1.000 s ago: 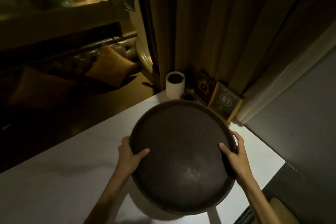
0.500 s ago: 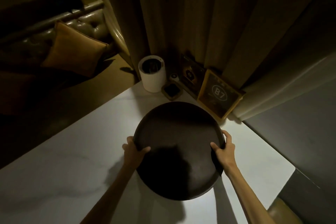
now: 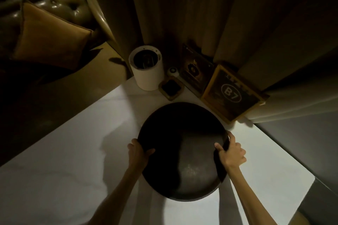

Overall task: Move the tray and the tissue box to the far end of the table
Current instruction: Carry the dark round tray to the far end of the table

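Round, dark, matte tray (image 3: 190,151) on smooth white table (image 3: 73,160) — left hand (image 3: 138,152) and right hand (image 3: 231,152) clamp opposite rims, thumbs inside, forearms extended.

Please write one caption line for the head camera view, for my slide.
Both hands, left hand and right hand, grip a round dark tray near the table's far end.
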`<state>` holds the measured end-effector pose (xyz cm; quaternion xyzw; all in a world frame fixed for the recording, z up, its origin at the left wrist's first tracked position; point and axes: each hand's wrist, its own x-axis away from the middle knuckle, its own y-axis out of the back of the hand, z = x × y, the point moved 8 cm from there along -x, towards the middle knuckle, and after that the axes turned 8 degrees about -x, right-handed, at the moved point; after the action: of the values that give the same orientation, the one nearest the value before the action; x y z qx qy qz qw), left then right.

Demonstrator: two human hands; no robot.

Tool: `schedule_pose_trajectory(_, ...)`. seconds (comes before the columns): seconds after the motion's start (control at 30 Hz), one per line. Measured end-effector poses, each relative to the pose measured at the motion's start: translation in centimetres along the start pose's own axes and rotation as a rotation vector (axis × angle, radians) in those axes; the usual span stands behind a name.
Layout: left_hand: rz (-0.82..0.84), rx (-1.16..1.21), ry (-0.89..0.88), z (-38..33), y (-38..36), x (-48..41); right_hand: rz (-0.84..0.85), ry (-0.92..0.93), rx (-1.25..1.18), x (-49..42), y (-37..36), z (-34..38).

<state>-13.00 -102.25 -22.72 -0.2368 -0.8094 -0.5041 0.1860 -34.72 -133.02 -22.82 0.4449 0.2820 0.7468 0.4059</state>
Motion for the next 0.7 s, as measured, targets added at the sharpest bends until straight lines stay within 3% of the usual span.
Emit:
schedule_pose_trajectory(0.4, -0.082, -0.058, -0.036, -0.8, 0.1, 0.5, -0.08, 0.05, 0.136, 0.2, 0.3, 0.7)
schedule_pose_trajectory(0.53, -0.223, -0.148, -0.085, 0.1, -0.3, 3.8, -0.072, 0.139, 0.18, 4.8, -1.1, 0.3)
schedule_pose_trajectory(0.7, 0.002, -0.376, -0.071, 2.5, -7.2, 8.7, 0.094, 0.152, 0.39, 11.7, -5.7, -3.9)
